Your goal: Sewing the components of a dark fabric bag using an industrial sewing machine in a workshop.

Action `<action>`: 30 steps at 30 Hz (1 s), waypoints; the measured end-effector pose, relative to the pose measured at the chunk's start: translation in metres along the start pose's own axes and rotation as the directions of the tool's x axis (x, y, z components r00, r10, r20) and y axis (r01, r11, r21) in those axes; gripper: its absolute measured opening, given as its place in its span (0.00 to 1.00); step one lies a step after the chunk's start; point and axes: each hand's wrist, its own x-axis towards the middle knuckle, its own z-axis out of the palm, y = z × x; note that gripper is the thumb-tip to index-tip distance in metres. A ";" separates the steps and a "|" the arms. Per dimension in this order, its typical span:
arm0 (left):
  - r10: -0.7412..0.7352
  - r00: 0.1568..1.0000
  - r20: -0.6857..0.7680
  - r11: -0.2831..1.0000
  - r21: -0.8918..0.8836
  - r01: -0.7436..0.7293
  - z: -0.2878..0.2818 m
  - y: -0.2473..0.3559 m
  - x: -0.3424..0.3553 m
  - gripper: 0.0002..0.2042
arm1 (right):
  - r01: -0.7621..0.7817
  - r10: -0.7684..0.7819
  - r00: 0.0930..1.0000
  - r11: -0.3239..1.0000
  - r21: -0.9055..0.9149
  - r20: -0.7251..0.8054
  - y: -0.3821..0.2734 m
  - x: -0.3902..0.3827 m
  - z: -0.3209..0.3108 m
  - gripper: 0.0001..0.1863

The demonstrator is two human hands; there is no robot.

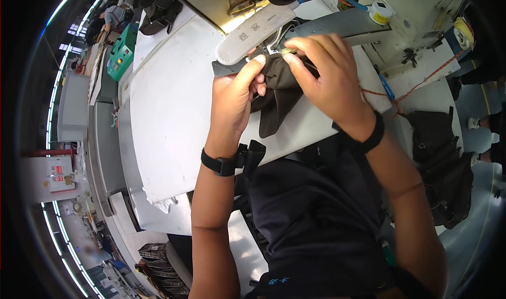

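Observation:
Dark brown fabric [277,105] with a metal zipper [276,51] lies at the edge of the machine bed, below a white rounded bar [253,32]. My left hand [238,96] grips the fabric, its thumb on top near the zipper. My right hand [329,85] pinches at the zipper's right side, where a small yellowish piece shows between thumb and forefinger; I cannot make out what that piece is. The fingertips of both hands are close together, and the fabric hangs down between them toward the table's front edge.
The white worktable [174,109] carries a sewing machine [395,14], a small white spool [380,12] and a blue tool [386,86]. A green case [121,51] sits at the left. More dark fabric [437,162] hangs at the right. Other people [113,17] are at far left and right.

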 end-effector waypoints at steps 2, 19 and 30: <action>-0.011 1.000 -0.010 1.000 0.028 0.011 0.000 0.001 -0.001 0.17 | 0.077 -0.079 0.993 0.997 0.022 0.085 0.012 0.012 -0.002 0.05; 0.167 0.985 -0.040 0.967 0.203 -0.156 0.010 -0.004 -0.007 0.17 | -0.017 -0.096 0.938 0.947 0.321 0.333 0.027 0.043 0.000 0.03; 0.166 0.984 -0.064 0.962 0.229 -0.148 0.019 -0.002 -0.013 0.16 | 0.026 -0.107 0.954 0.961 0.277 0.281 0.024 0.035 0.005 0.04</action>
